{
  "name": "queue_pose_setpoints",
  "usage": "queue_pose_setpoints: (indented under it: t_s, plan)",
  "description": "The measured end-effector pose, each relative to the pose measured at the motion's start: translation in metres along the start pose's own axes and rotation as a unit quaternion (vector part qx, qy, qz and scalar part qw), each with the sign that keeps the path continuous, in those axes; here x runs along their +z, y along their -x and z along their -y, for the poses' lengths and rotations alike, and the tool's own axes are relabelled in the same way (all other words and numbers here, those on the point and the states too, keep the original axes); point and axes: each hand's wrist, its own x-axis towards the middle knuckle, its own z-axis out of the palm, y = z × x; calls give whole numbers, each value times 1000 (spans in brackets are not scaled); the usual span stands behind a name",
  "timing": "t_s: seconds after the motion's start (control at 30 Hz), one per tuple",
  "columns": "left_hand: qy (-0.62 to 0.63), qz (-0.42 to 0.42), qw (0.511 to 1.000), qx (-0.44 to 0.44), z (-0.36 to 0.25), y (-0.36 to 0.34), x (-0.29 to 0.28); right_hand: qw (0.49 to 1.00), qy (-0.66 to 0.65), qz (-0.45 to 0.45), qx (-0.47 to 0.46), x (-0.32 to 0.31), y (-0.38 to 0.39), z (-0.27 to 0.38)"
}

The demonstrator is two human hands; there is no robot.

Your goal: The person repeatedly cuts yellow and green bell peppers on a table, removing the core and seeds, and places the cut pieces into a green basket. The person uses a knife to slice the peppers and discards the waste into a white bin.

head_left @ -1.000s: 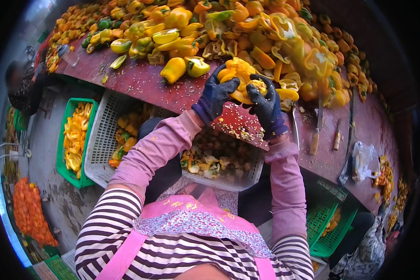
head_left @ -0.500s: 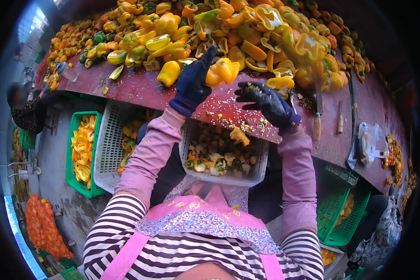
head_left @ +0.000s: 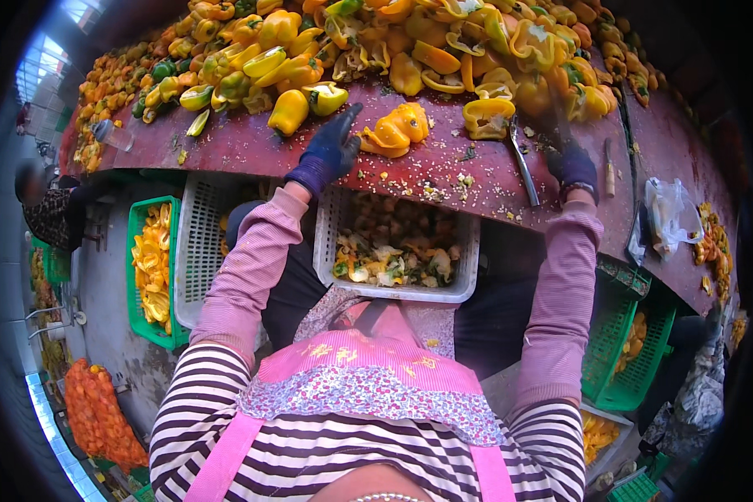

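My left hand (head_left: 330,149), in a dark glove, is open with fingers extended, beside a yellow pepper piece (head_left: 393,132) lying on the red table (head_left: 443,180). My right hand (head_left: 571,167) is closed round the handle of a knife (head_left: 560,117); the handle is hidden and the blade blurred. Left of it lie a steel tool (head_left: 523,167) and a cut pepper (head_left: 485,121). Another wooden-handled knife (head_left: 609,171) lies to its right. A whole yellow pepper (head_left: 289,113) is above my left hand.
Peppers (head_left: 376,33) are heaped along the back. Below the table are a white crate (head_left: 466,259) of scraps and a green crate (head_left: 177,276) of cut peppers. A plastic bag (head_left: 673,213) lies at right. Another person (head_left: 50,209) sits at left, beside an orange mesh sack (head_left: 100,410) lower down.
The pepper that was in my hands now lies on the table. My right hand has moved right onto the knife, and my left hand has let go and moved left.
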Motion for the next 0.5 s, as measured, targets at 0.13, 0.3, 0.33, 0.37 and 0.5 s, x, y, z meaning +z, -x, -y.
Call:
queue_pose_setpoints:
  t_s: [0.13, 0.3, 0.33, 0.37, 0.5]
  plan:
    - [-10, -33, 999, -41, 0, -28, 19, 1000, 1, -13, 26, 33, -6, -36]
    - [304, -172, 932, -93, 18, -50, 40, 993, 89, -69, 39, 22, 13, -15]
    - [280, -189, 939, -66, 14, -54, 29, 994, 61, -90, -22, 23, 16, -21]
    - [251, -216, 943, -44, 15, -54, 20, 994, 86, -65, -34, 20, 24, -6]
    - [86, -102, 989, -63, 16, -54, 19, 984, 164, -38, -64, 2, 72, 53]
